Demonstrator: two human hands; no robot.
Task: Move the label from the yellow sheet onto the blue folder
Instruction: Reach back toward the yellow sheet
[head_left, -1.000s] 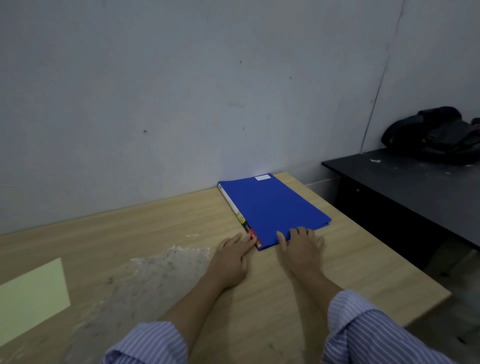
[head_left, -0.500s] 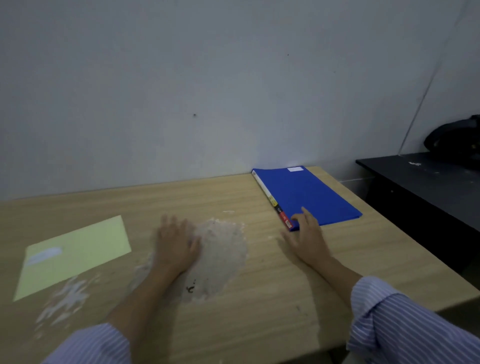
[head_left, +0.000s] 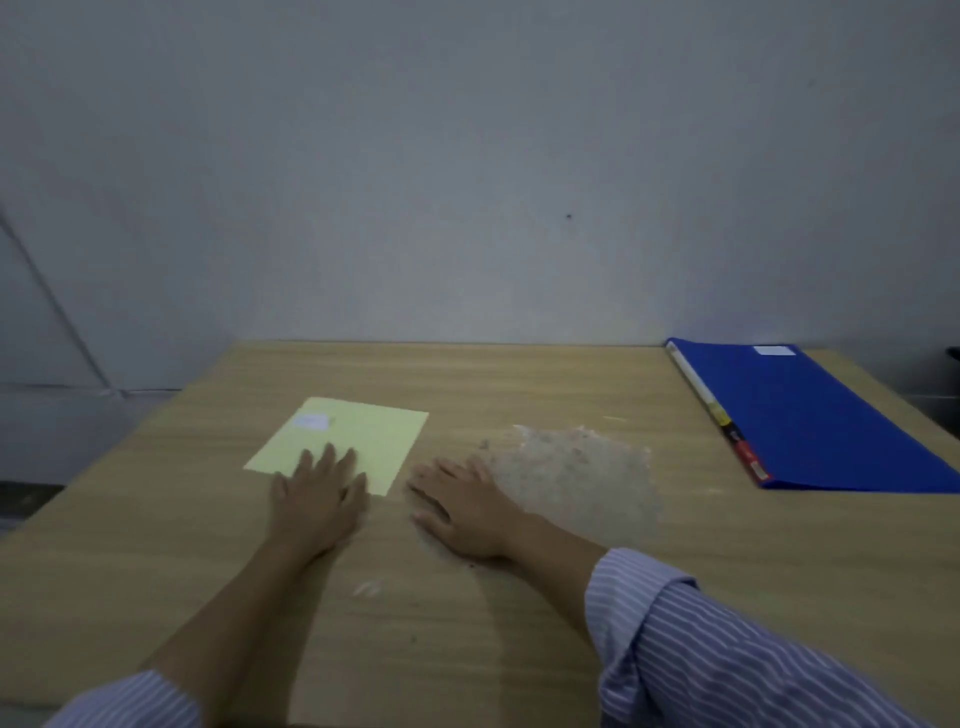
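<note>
- Head view, table: pale wooden table (head_left: 519, 597) set against a plain grey wall (head_left: 467, 182); rough, scraped patch (head_left: 576, 473) in the wood right of centre
- Head view, yellow sheet: yellow sheet (head_left: 363, 436) flat on the table, left of centre; small white label (head_left: 310, 421) stuck near its far left corner, well apart from both hands
- Head view, blue folder: blue folder (head_left: 826, 421) closed and flat at the far right of the table, spine side facing left; a small white label on the folder (head_left: 775, 351) near its far edge; well apart from the yellow sheet
- Head view, left hand: left hand (head_left: 318, 501) palm down, fingers (head_left: 327, 460) spread and flat; fingertips lying on the near edge of the yellow sheet, palm on bare wood; nothing gripped
- Head view, right hand: right hand (head_left: 462, 512) palm down on the table just right of the sheet's near corner, at the left edge of the scraped patch; fingers spread apart and flat; nothing gripped; not touching the sheet as far as visible
- Head view, sleeves: striped sleeve on the right forearm (head_left: 701, 649) rolled back below the elbow; striped sleeve on the left arm (head_left: 130, 704) at the bottom edge
</note>
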